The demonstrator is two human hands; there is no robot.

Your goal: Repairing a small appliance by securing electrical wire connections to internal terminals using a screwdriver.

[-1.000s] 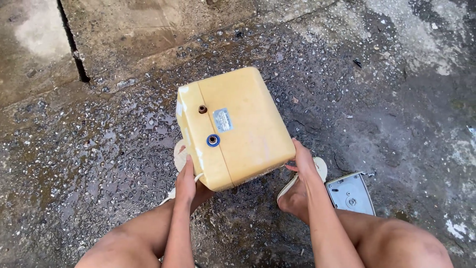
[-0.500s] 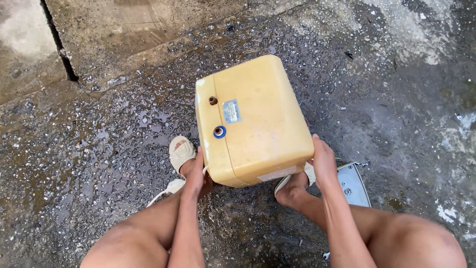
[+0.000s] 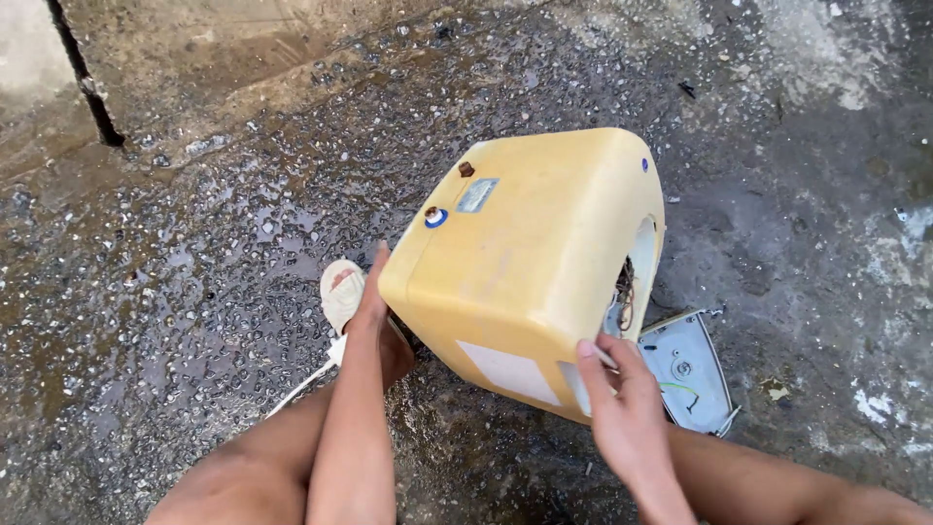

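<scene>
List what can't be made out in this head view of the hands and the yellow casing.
- Left hand: fingers hidden behind the yellow casing, so its grip is unclear.
- Casing interior: only dark wiring shows through the side opening.
- Small label on the casing: too small to read.
- Grey cover plate: partly hidden by the casing and the right hand.
- Sandal: partly covered by the left forearm.

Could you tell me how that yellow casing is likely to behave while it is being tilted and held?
The yellow casing looks stiff, likely rigid plastic. An opening with wires suggests it is hollow. Tilted on an edge on wet ground, it could slip or tip without both hands.
</scene>
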